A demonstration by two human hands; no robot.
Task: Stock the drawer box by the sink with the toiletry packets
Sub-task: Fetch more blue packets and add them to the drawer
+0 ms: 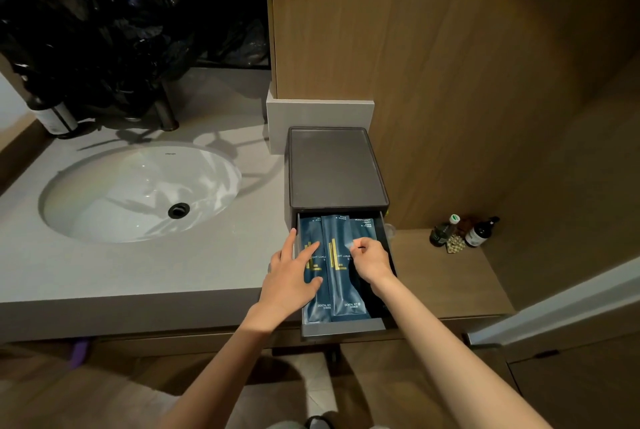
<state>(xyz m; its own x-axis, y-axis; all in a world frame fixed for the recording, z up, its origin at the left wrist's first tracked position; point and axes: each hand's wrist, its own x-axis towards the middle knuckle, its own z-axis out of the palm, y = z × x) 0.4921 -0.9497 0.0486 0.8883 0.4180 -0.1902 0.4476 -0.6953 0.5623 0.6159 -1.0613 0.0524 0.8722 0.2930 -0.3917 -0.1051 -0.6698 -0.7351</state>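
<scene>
A dark grey drawer box (334, 169) stands on the counter right of the sink, its drawer (343, 327) pulled out toward me. Blue dental kit packets (341, 276) lie side by side in the drawer, with a third blue packet (363, 226) at the right. My left hand (291, 276) rests flat on the leftmost packet, fingers spread. My right hand (370, 257) is inside the drawer, its fingers pinched on a small clear packet (353, 244) over the right-hand packets.
A white oval sink (138, 193) lies to the left in the grey counter (104, 272). Black plastic bags (104, 20) hang behind it over the tap. Two small bottles (464, 231) stand on the lower wooden shelf at the right. A wood panel wall rises behind the box.
</scene>
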